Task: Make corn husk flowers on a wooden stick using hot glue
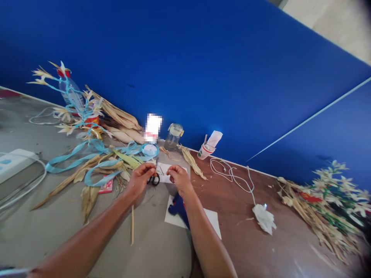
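My left hand (141,177) is closed in a pinch, thumb against fingers, over the grey part of the table. Whatever its fingertips hold is too small to make out. A short gap to the right, my right hand (180,179) pinches in the same way, and its contents are also unclear. Between and behind the hands lies a white card (165,177) with thin dark pieces on it. Black-handled scissors (155,180) rest right beside my left fingers. Under my right forearm a dark blue object (177,207), partly hidden, lies on a white sheet (213,222).
Light blue ribbon (68,154) and dried corn husks (87,200) spread over the left side. Behind stand a lit screen (153,127), a glass jar (173,138) and a paper cup (205,150). A white cable (232,177) and husk flowers (336,185) lie rightward. A blue partition (188,69) borders the table.
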Available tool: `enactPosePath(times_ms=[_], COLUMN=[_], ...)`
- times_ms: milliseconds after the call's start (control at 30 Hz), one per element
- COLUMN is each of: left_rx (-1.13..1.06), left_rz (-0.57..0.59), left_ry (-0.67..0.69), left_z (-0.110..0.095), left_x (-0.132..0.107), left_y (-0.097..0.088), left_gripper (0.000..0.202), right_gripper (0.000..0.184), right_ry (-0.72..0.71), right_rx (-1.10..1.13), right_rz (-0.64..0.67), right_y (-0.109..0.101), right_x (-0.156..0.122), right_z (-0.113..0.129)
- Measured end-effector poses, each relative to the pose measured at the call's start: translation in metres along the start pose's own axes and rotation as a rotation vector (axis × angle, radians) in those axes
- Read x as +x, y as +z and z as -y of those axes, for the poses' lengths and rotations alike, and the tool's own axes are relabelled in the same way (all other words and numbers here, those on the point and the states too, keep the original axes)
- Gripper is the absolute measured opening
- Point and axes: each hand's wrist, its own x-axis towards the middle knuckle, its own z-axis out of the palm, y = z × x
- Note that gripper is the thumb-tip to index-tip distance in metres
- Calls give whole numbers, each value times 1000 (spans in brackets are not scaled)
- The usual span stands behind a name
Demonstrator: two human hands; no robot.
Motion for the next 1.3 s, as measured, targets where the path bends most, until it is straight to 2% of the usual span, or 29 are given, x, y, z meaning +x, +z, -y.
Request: enactPosePath(times_ms=[133, 233, 333, 400, 533, 667, 800, 933, 1000, 1067, 1200, 1300], left_rx=[-6, -22, -44, -48, -40, -12, 63, 70, 64, 41, -6, -15], left_rz=[-41, -58, -81, -99, -138, -163, -225, -292, -320, -329, -351, -364], left_ry=[7, 27, 72, 98, 118, 146, 180, 213, 229, 255, 288, 273], left_z=[-2, -3, -4, -5, -8, -13, -20, -20, -18, -15, -11, -10], left_x=[3, 6, 10, 12, 14, 15, 15, 18, 21, 24, 29, 30], left_y=[-3, -7, -11, -12, -16, -18, -18, -21, -25, -29, -32, -32], left_gripper=[20, 18, 16, 14, 16, 16, 14, 15, 15, 15, 14, 14], right_gripper=[5, 6, 19, 24, 15, 12, 21, 37, 32, 20, 26, 22], right_ry=[-79, -109, -202, -279, -354, -311, -315, -258, -261, -327, -374, -359], right_rx=[-381, -548, -685, -719, -696, -683, -755, -901, -989, -1060, -1205, -1271], right_rz=[-56, -91, -166, -172, -134, -133, -105, -79, -83, -19, 182, 256], right_y=[-2, -1, 1, 2, 2, 2, 4, 12, 20, 31, 57, 70], right_x=[5, 3, -1, -5, -11, -16, -15, -2, 10, 23, 41, 44], right_z=[-11, -13, -8, -3, 8, 15, 17, 16, 14, 10, 3, 0])
